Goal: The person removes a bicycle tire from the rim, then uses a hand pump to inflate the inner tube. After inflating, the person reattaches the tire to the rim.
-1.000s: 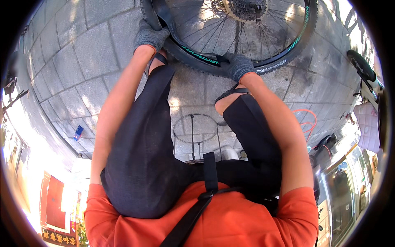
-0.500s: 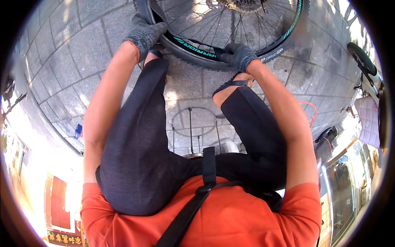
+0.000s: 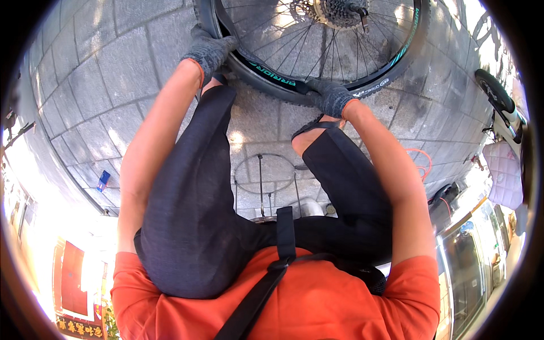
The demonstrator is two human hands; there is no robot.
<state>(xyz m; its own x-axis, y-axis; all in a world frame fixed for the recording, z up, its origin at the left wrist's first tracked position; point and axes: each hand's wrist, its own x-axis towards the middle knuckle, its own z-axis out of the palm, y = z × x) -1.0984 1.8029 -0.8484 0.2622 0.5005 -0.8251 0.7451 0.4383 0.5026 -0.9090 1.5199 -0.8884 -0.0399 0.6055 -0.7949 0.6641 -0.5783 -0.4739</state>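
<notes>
A bicycle wheel lies on the paving in front of me, with a black knobby tyre [image 3: 258, 83], a black rim [image 3: 266, 70] with green lettering and a sprocket cassette [image 3: 335, 12] at its hub. My left hand [image 3: 211, 51], in a dark grey knit glove with an orange cuff, is closed round the tyre at the wheel's near left. On the near right side, my right hand [image 3: 333, 97], gloved alike, grips the tyre and rim edge. Between the hands a black edge stands away from the rim; whether it is tyre bead or inner tube, I cannot tell.
My sandalled foot [image 3: 316, 131] is close below the right hand. A wire-framed stool [image 3: 261, 184] is between my legs. Orange hose [image 3: 426, 164] curls at the right, near another bicycle's wheel [image 3: 496, 90] and a quilted pad [image 3: 503, 174]. A blue packet [image 3: 103, 181] lies left.
The wheel and both hands sit slightly lower in the picture, and more of the cassette shows. My left hand has shifted a little to the right. Both hands keep their hold.
</notes>
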